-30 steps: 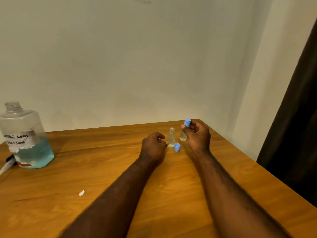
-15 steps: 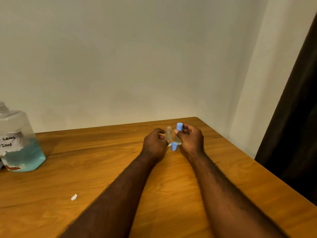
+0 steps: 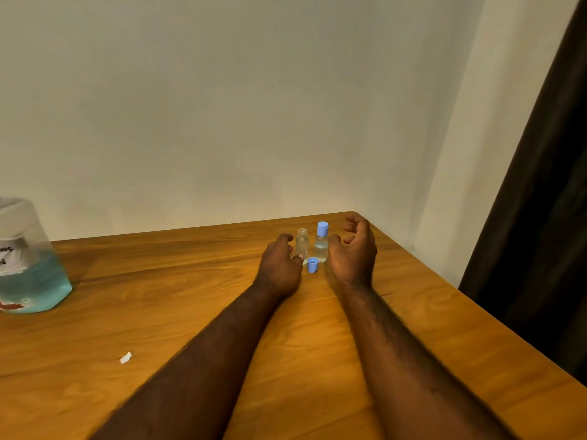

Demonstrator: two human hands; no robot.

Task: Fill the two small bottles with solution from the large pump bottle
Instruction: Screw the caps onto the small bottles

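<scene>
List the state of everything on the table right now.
capped small bottle: upright, cap on, some liquid inside
uncapped small bottle: upright, neck open
loose blue cap: lying in front of both bottles
large bottle: partly full, blue liquid
left hand: curled against uncapped small bottle, grip unclear
right hand: open, empty

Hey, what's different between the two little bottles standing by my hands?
The right bottle wears a blue cap; the left bottle has a bare, open neck. With its cap, the right bottle stands taller than the left bottle. A loose blue cap lies before them. Both are small, clear and upright, side by side on the table.
</scene>
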